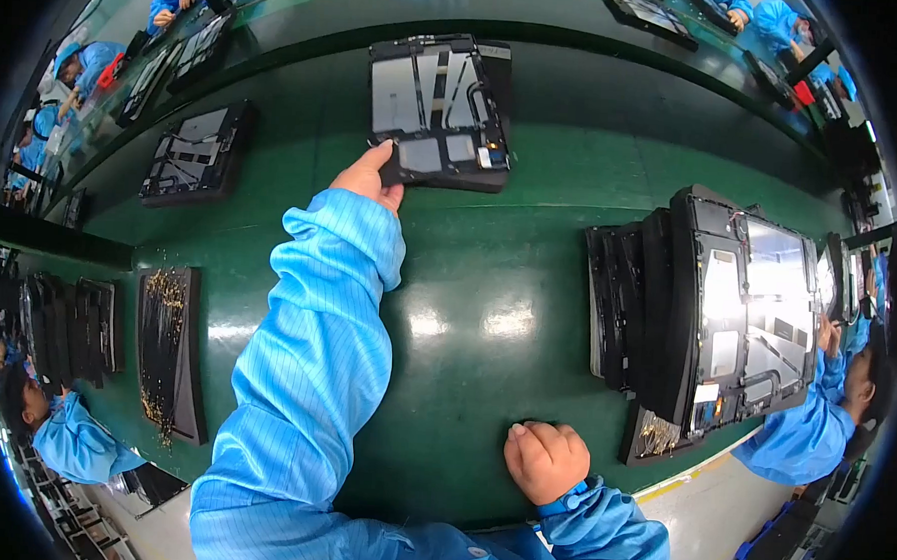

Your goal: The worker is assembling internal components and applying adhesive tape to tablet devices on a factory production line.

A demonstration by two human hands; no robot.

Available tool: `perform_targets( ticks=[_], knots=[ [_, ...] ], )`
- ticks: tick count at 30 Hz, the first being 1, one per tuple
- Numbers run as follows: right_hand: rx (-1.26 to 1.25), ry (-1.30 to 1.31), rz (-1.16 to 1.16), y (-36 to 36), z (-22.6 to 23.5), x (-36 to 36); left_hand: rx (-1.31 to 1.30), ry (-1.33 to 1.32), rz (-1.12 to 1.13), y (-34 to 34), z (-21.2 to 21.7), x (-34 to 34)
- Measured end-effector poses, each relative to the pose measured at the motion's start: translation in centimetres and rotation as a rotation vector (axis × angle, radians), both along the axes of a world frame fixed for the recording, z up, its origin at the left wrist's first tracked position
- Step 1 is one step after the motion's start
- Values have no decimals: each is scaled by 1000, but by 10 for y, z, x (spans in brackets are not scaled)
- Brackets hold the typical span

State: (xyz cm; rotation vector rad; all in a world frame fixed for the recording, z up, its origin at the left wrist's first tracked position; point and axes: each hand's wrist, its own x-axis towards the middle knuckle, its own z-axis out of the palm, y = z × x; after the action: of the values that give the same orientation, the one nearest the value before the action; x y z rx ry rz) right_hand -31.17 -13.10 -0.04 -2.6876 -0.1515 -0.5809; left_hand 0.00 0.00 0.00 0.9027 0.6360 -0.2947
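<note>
My left hand (369,176) reaches forward and grips the near left corner of an opened tablet-like device (423,104), thumb on top and fingers at its edge. The device has a black frame, flat grey panels, dark cables and a small white label. Beneath it, a black foam pad (495,67) shows along the far and right sides. My right hand (548,463) rests as a fist at the near edge of the green table, apart from any device; its palm side is hidden.
A stack of similar devices and black pads (702,321) stands at the right. At the far left lies another device (196,152). A dark tray with thin gold-tipped strips (170,353) is at the left. A rail (619,42) crosses the far side. Co-workers sit around.
</note>
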Motion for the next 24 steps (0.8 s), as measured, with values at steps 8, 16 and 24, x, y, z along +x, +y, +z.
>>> perform_targets(
  ticks=[8, 16, 24],
  knots=[
    [-9, -15, -26, -8, 0, -1, -212, -284, 15, 4, 20, -28],
    [27, -138, -293, -3, -14, 2, 64, -415, -389, 142, 48, -138],
    [-17, -48, -371, 4, -6, 9, 1371, -264, -413, 147, 16, -143]
  ],
)
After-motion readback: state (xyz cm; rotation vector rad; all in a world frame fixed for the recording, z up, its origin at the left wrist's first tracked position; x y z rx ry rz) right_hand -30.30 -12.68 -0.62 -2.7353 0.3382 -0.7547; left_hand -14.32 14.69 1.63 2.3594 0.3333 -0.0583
